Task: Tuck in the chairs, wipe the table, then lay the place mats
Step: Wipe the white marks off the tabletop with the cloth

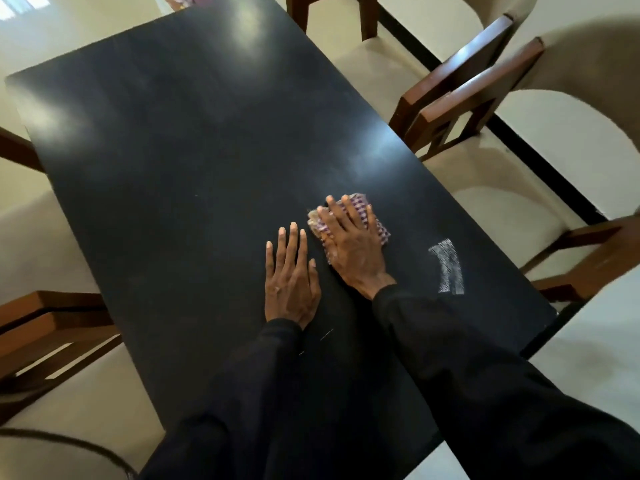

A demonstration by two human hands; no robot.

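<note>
A dark rectangular table [180, 161] fills most of the view. My right hand [353, 247] lies flat with straight fingers on a folded purple-and-white checked cloth [363, 211], pressing it onto the tabletop near the right edge. My left hand [291, 278] rests palm down on the bare table just left of the cloth, fingers spread and straight, holding nothing. Both arms wear black sleeves. A whitish smear [448, 268] marks the surface to the right of my right hand.
Wooden chairs with cream seats stand around the table: two at the right [467, 88], one further down the right side [588, 258], one at the far end [332, 15], and wooden frames at the left [52, 323]. The floor is pale.
</note>
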